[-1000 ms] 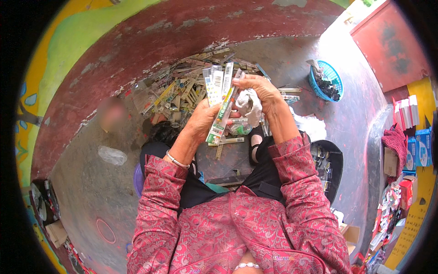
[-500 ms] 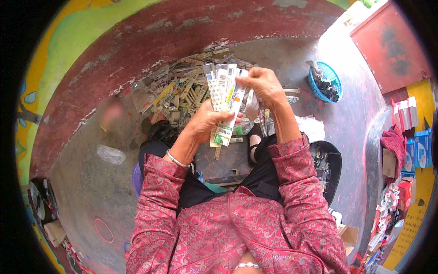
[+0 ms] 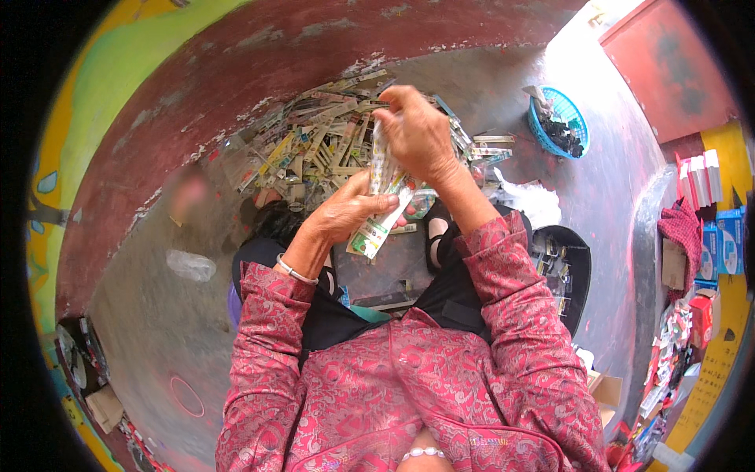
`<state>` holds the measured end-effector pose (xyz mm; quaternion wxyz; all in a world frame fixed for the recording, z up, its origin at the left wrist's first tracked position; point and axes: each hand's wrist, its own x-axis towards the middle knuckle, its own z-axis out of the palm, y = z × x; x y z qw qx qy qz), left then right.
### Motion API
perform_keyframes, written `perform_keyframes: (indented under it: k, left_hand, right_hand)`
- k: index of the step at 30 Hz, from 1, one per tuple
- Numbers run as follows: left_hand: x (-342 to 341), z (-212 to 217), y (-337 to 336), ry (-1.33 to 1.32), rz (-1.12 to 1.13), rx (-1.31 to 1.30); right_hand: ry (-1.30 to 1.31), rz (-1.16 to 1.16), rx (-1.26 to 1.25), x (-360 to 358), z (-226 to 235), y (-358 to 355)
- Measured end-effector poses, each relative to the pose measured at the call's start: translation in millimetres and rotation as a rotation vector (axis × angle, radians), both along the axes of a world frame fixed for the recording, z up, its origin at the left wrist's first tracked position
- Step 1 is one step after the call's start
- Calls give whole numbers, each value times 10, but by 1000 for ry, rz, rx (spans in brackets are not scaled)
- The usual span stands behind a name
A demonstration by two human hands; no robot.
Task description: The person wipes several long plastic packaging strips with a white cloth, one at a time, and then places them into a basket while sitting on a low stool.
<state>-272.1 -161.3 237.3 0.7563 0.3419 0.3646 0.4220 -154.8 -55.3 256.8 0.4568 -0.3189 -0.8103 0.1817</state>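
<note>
Head view, looking down: left hand (image 3: pixel 346 211) clamped round the lower end of a bundle of long flat packets (image 3: pixel 382 197), thumb pressed across the front; right hand (image 3: pixel 415 130) closed over the bundle's top, fingers curled down on the packet edges. Bundle held upright above the lap, in front of the heap of loose packets (image 3: pixel 330 145) spread on the floor (image 3: pixel 157 315). Best handled, by the look of it, with the lower grip firm and the top fingers squaring the edges so nothing fans out or slides. Off to the right, blue basket (image 3: pixel 568 110) with dark scraps inside; nearer, black tub (image 3: pixel 580 275) holding small packets; contents otherwise hard to make out.
</note>
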Motion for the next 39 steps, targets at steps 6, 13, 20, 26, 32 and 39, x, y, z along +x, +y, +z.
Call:
perform_keyframes:
  k: [6,13,20,26,32,39]
  left_hand:
    - [-61,-29,8,-10,57,-42]
    - [-54,-125,118,-29,170,-37]
    - [-116,-16,1,1,65,-62]
    - [-152,-84,65,-213,247,-120]
    - [-121,-44,82,-240,329,-82]
    - [-77,-141,72,-135,292,67]
  right_hand:
    - [255,-567,-306,376,-98,646]
    - [247,68,-149,59,-40,-146]
    - [21,-133,153,23,-113,118]
    - [373,-479,-432,406,-152,529]
    - [57,-57,-810,330,1,126]
    - [51,295,-955,201,-18,15]
